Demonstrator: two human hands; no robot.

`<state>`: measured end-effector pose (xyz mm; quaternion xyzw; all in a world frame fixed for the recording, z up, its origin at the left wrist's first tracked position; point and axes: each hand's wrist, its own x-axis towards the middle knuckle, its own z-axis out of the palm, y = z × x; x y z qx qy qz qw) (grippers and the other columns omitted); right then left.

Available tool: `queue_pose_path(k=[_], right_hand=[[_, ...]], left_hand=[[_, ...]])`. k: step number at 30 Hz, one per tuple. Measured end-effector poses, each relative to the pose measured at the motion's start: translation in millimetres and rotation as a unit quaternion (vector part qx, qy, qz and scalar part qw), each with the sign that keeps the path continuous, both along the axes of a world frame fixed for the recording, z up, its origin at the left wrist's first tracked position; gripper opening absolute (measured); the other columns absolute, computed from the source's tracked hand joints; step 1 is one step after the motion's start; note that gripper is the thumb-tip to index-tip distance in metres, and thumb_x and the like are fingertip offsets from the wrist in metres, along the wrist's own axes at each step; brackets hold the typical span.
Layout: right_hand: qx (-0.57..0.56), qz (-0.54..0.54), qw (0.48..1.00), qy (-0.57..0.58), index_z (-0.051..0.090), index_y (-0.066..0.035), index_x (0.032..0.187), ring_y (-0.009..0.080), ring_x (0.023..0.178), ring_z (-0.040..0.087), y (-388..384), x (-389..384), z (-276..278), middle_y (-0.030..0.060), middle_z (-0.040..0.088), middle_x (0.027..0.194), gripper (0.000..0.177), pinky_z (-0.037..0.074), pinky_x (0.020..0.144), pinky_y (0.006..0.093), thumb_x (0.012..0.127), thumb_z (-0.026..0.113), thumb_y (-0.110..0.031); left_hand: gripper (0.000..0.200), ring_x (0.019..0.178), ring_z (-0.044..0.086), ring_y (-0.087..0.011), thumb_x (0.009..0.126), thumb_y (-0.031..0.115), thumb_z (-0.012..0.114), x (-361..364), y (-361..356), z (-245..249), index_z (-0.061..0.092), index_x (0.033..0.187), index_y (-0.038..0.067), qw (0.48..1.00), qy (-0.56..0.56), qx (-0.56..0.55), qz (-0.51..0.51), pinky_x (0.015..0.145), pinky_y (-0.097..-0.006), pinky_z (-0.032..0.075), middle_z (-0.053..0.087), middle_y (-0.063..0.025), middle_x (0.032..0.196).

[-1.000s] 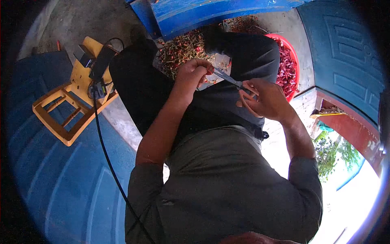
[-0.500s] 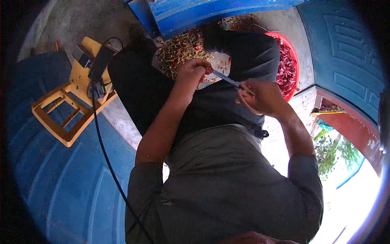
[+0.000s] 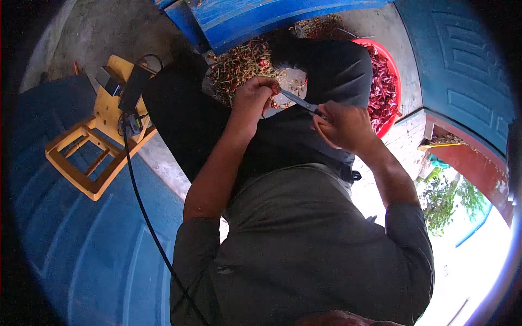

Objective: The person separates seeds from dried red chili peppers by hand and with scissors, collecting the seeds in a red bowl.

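My left hand point(image 3: 253, 103) pinches a small dark red piece that looks like a dried chili point(image 3: 275, 88) above my lap. My right hand point(image 3: 348, 125) is closed around the handles of a pair of scissors point(image 3: 296, 99), whose blades point left and reach the chili at my left fingertips. Below and beyond my left hand, a heap of chili stems and bits point(image 3: 239, 70) lies on the ground. Beside my knee on the right stands a red basin point(image 3: 399, 89) full of dried red chilies point(image 3: 382, 95).
A blue wooden piece point(image 3: 261, 19) crosses the top. At left is a yellow wooden chair point(image 3: 76, 176) bearing black devices point(image 3: 133, 89); a black cable point(image 3: 138, 198) runs from them toward me. Blue door panels point(image 3: 462, 60) stand on both sides, with a bright doorway at lower right.
The scissors and both hands have shifted slightly up and left in view. The blades appear more closed at the chili. The whole view has turned a little.
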<state>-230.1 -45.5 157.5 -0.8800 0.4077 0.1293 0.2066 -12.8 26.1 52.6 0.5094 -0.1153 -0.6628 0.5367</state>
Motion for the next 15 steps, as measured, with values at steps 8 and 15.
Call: queue_pose_path(k=[8, 15], right_hand=[[-0.071, -0.006, 0.993, -0.099, 0.067, -0.009, 0.095, 0.0263, 0.064, 0.07, 4, -8, -11, 0.011, 0.068, 0.074, 0.024, 0.054, 0.058, 0.0382, 0.086, 0.074, -0.03], [-0.034, -0.04, 0.991, -0.119, 0.067, -0.006, 0.095, 0.0225, 0.068, 0.072, 7, -1, -19, 0.0102, 0.069, 0.078, 0.029, 0.054, 0.058, 0.0354, 0.081, 0.08, -0.028]], left_hand=[[0.022, 0.056, 0.048, -0.0056, 0.088, 0.006, 0.053, 0, -2, 6, 0.064, 0.104, -0.004, 1.0, 0.021, -0.003, 0.021, 0.049, -0.022, 0.038, 0.064, -0.0035, 0.082], [0.021, 0.055, 0.047, -0.0059, 0.088, 0.007, 0.054, 1, -1, 4, 0.064, 0.104, -0.003, 0.999, 0.034, -0.01, 0.028, 0.05, -0.0228, 0.037, 0.06, -0.0014, 0.075]])
